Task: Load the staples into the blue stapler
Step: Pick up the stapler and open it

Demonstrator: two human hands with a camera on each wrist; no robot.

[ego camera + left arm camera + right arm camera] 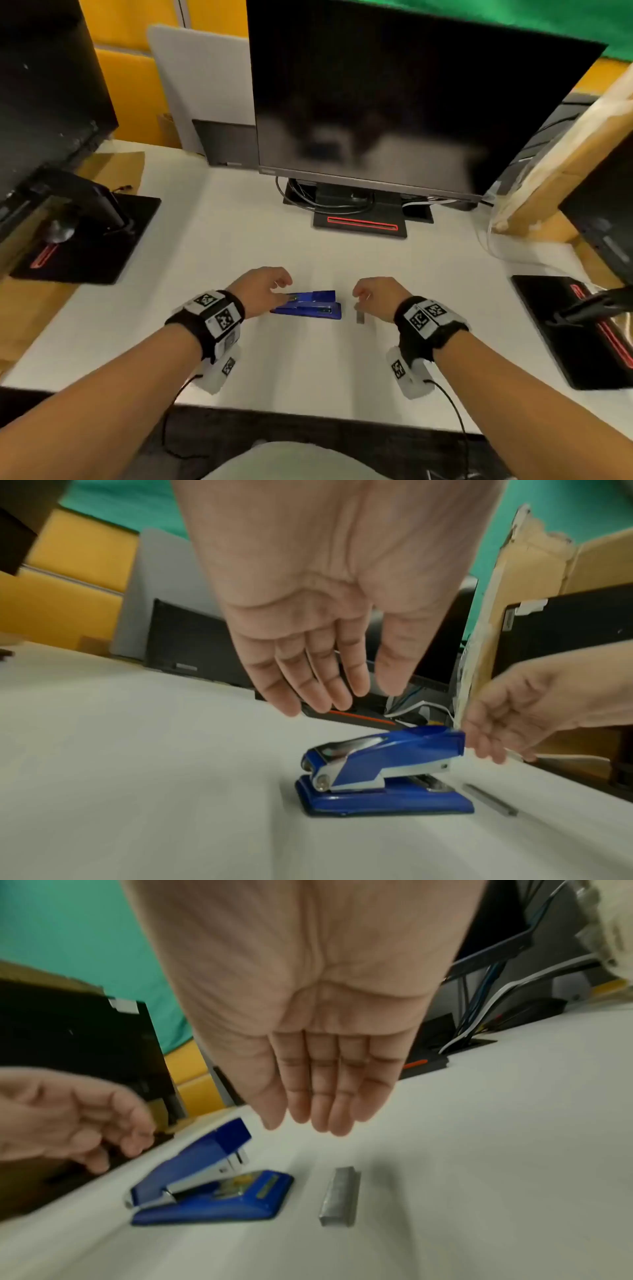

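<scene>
Left hand: your left hand (261, 289) hovers over the hinge end of the stapler with fingers (308, 685) straight and loose, gripping nothing.
Stapler: the blue stapler (310, 304) sits on the white desk (222, 240) between your hands, its top shut down over the base. You cannot see into its staple channel, so whether it holds any staples cannot be told.
Staples: the grey strip of staples (339, 1196) lies flat on the desk just right of the stapler, apart from it.
Right hand: your right hand (378, 294) hangs above the staples, fingers (325, 1096) extended together, palm bare, touching nothing.
Behind: a dark monitor (394, 102) stands at the back of the desk.
</scene>
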